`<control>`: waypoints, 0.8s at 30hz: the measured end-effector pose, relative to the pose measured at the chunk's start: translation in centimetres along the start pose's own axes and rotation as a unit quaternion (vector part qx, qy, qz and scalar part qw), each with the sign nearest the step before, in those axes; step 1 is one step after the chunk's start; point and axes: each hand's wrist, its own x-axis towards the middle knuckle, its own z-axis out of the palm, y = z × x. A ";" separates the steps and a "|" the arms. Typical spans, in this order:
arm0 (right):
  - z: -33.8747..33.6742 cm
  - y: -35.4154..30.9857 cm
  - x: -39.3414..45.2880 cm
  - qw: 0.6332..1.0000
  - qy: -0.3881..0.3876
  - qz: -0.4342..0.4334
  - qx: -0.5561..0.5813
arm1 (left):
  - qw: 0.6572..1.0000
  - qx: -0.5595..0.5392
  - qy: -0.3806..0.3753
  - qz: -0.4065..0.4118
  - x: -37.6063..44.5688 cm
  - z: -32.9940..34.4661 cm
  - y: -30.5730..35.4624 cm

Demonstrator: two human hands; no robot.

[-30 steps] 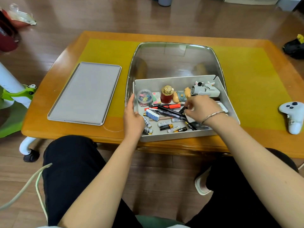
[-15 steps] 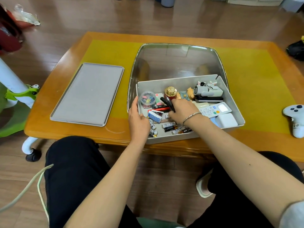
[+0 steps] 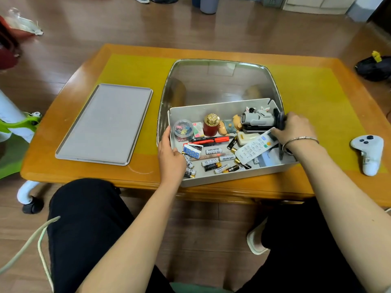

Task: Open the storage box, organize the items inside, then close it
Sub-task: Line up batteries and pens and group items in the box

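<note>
The open grey storage box sits at the table's near edge. Inside lie a jar of coloured clips, a red bottle with a gold cap, a pig figurine, a grey rabbit toy, a white remote, a red pen, a dotted eraser and several loose batteries. My left hand grips the box's left wall. My right hand is at the box's right side, closed around a bundle of black pens held upright.
The box's grey lid lies flat on the table to the left. A rounded clear panel lies behind the box on the yellow mat. A white game controller rests at the right. A green and white chair base stands at the left.
My right hand gathered black pens from the middle of the box and carried them to its right side. The remote now lies tilted. My left hand stayed on the left wall.
</note>
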 end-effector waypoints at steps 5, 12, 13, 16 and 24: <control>0.5 0.1 -0.4 1.000 -0.001 -0.017 0.005 | 1.000 -0.001 -0.002 -0.001 0.1 0.0 0.0; 0.3 -1.0 -1.2 0.995 0.061 -0.074 0.015 | 1.000 -0.005 -0.003 -0.004 0.1 0.0 -0.1; 0.3 -1.3 -1.3 0.994 0.058 -0.087 0.015 | 1.000 -0.006 -0.002 -0.004 0.1 0.0 -0.1; 0.6 -2.3 -1.7 0.988 0.040 -0.143 0.036 | 1.000 -0.015 0.000 -0.006 0.1 0.1 0.0; 2.1 -4.4 -2.7 0.960 -0.080 -0.267 0.029 | 1.000 -0.010 -0.002 0.006 0.0 0.0 -0.2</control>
